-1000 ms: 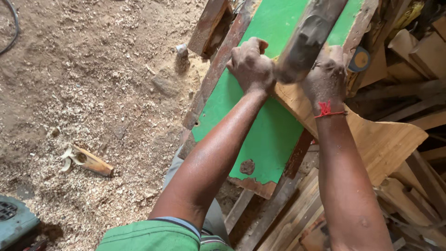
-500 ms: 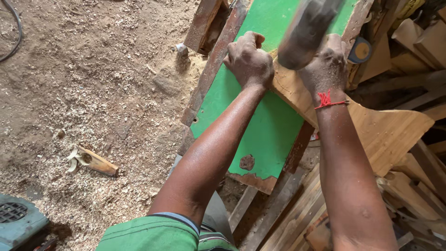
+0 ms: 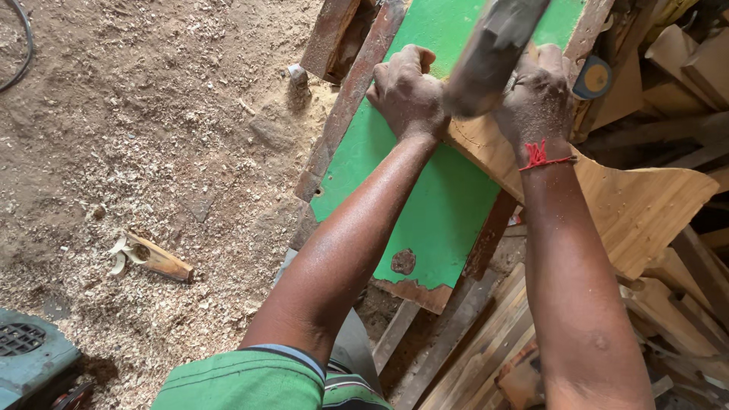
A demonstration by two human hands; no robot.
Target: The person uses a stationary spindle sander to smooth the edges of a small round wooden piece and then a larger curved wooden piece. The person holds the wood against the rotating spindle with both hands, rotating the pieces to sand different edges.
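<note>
The ground (image 3: 152,114) is covered with sawdust and wood shavings and takes the whole left part of the view. On the right, a green board (image 3: 425,205) with worn brown edges lies at a slant over a pile of planks (image 3: 486,342), and a pale shaped plywood piece (image 3: 638,205) lies partly under it and sticks out to the right. Both arms reach forward over the green board. The left hand (image 3: 406,91) and the right hand (image 3: 539,95) are closed, each on one side of a thick grey wooden piece (image 3: 493,49), which is blurred and stands tilted between them above the board; the exact grip I cannot tell. The right wrist carries a red thread (image 3: 539,158). At the bottom left corner there is a blue-green machine (image 3: 30,357). A small wood offcut (image 3: 156,258) lies on the sawdust, well apart from the hands.
</note>
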